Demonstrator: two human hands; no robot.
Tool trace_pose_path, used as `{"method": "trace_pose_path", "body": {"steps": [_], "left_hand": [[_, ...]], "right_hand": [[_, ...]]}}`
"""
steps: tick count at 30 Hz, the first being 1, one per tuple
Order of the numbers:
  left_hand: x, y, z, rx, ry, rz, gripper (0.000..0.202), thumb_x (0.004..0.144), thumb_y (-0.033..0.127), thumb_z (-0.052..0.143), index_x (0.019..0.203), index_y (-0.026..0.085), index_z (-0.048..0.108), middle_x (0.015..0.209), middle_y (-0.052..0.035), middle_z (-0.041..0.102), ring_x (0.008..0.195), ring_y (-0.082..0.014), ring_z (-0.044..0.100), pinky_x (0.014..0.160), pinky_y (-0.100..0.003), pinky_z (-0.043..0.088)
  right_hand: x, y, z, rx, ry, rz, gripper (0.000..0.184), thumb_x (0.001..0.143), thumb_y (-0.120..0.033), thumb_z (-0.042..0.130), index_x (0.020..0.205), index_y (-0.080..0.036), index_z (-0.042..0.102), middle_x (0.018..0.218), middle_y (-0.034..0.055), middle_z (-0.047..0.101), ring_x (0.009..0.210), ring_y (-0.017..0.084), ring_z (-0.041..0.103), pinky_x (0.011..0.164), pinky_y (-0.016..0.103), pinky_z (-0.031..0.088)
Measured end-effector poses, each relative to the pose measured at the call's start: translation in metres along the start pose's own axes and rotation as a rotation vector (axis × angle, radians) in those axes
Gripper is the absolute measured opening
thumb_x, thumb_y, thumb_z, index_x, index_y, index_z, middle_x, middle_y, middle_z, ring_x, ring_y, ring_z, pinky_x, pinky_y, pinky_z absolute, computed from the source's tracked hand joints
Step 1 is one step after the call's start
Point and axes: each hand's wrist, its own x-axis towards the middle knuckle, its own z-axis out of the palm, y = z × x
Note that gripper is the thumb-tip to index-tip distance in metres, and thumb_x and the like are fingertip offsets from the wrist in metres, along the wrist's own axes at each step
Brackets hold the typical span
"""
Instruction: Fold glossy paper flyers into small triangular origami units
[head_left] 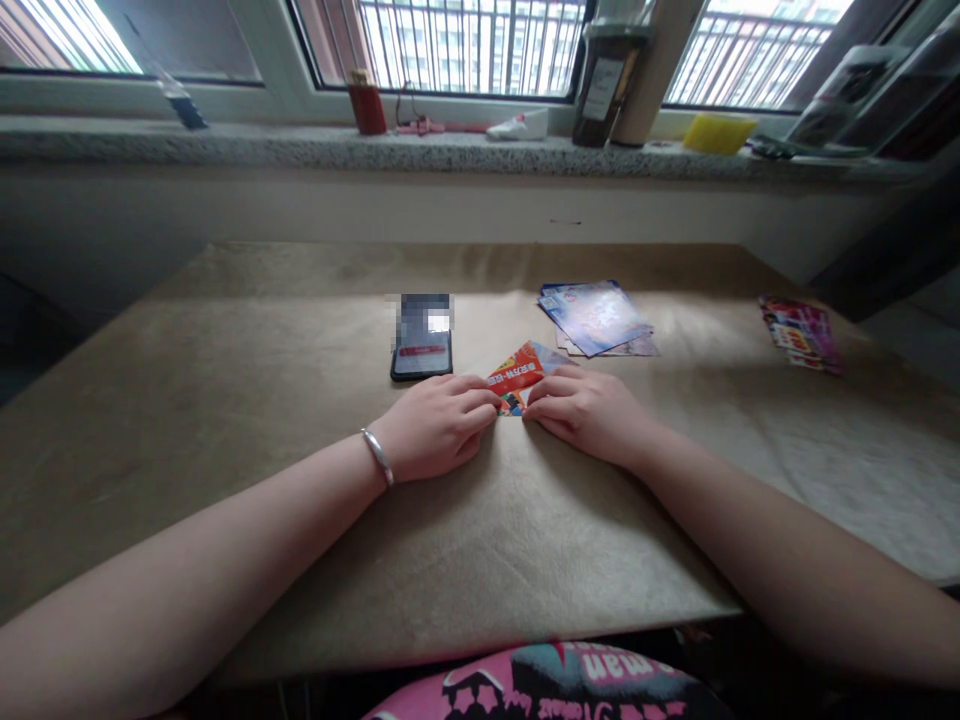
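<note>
A colourful printed sheet of paper (517,374), folded to a pointed shape with red and blue areas, lies on the table in front of me. My left hand (442,425), with a silver bracelet (377,457) at the wrist, presses its curled fingers on the sheet's left lower edge. At the right lower edge, my right hand (581,412) grips the paper with its fingers bunched together. The fingertips cover parts of both sides. Just beyond my left hand lies a black phone (422,340) with its screen lit and partly blurred out.
Behind my right hand is a stack of bluish printed sheets (596,312). Pink and purple papers (801,333) lie at the far right of the tan-covered table (225,380). The windowsill (277,145) holds a red bottle (366,105), a dark jar (604,85) and a yellow block (718,133).
</note>
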Motion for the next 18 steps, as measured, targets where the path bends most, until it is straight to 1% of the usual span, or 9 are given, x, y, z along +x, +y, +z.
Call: {"method": "trace_pose_path", "body": {"steps": [3,6,10,18], "left_hand": [[0.0,-0.001,0.0,-0.023,-0.018,-0.003,0.025,0.091,0.023,0.042,0.108,0.017,0.059,0.111,-0.0069,0.063,0.105,-0.0211,0.055,0.088,-0.036,0.048],[0.0,-0.001,-0.001,-0.028,-0.031,0.008,0.028,0.091,0.027,0.044,0.115,0.02,0.057,0.114,-0.0069,0.061,0.104,-0.0216,0.055,0.089,-0.037,0.048],[0.001,-0.001,-0.001,-0.037,-0.037,0.002,0.027,0.09,0.024,0.045,0.114,0.02,0.058,0.113,-0.0078,0.06,0.104,-0.0213,0.053,0.089,-0.037,0.047],[0.001,-0.001,0.0,-0.061,-0.053,-0.013,0.029,0.091,0.021,0.043,0.115,0.02,0.058,0.114,-0.0068,0.06,0.105,-0.0207,0.053,0.091,-0.037,0.046]], "right_hand": [[0.005,-0.004,0.003,-0.037,0.013,0.004,0.024,0.091,-0.024,0.047,0.088,-0.024,0.071,0.09,0.0024,0.07,0.083,0.016,0.057,0.078,0.031,0.04],[0.006,-0.004,0.003,-0.035,0.007,-0.013,0.023,0.091,-0.024,0.047,0.09,-0.026,0.07,0.091,0.0009,0.069,0.084,0.017,0.057,0.08,0.033,0.039],[0.005,0.0,-0.001,-0.031,0.001,-0.008,0.023,0.09,-0.026,0.049,0.082,-0.024,0.071,0.086,0.0024,0.068,0.081,0.016,0.056,0.077,0.031,0.038],[-0.001,0.005,-0.01,-0.032,-0.046,-0.006,0.022,0.086,-0.02,0.05,0.079,-0.024,0.071,0.082,0.0018,0.068,0.076,0.016,0.056,0.07,0.029,0.039]]}}
